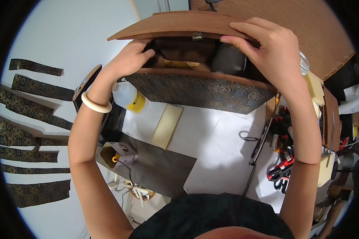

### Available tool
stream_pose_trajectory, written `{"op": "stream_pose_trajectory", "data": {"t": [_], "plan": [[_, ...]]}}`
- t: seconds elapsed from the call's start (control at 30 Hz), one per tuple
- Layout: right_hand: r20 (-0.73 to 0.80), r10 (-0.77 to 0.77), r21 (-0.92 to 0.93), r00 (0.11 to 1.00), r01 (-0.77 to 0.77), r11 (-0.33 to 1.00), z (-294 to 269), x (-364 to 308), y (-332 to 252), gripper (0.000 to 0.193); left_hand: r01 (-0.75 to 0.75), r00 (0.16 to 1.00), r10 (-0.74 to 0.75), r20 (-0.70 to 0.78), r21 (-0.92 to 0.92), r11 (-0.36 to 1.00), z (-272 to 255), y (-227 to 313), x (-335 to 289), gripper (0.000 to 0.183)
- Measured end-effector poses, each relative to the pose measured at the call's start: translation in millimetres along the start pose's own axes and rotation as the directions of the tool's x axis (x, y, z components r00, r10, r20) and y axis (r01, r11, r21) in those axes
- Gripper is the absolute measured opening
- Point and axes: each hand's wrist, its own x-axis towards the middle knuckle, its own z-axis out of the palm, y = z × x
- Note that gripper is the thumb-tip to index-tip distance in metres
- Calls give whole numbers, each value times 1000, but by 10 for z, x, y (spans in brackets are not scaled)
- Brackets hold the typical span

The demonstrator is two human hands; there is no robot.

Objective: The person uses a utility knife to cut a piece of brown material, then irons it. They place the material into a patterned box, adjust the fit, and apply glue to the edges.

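both my hands are working at a brocade-fronted wooden box [203,89], raised in front of me above the white table [211,139].

my right hand [273,51] is gripping the lid [175,24] edge, fingers curled over it; my left hand [128,59] is reaching inside, fingertips hidden, so i'm unable to tell its grasp. the box's dark contents are hard to make out. a plastic bottle [127,95] is lying just below.

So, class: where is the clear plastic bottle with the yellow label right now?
In the head view, the bottle lies on its side left of centre, just below the left hand and beside the fabric-covered box.
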Motion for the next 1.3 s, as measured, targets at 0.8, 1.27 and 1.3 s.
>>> {"op": "stream_pose_trajectory", "data": {"t": [0.8,1.27,1.3], "plan": [[408,856,669,316,-742,-45,281,-1172,1008,52,348,780,-598,-184,-666,659,-331,-323,269,41],[725,679,592,116,-608,-529,1065,-1383,683,65,408,901,-198,386,-909,87,29,-487,693,52],[724,681,596,112,-597,-536,1067,-1404,726,64,403,905,-181,385,-912,79,51,-448,711,51]]}}
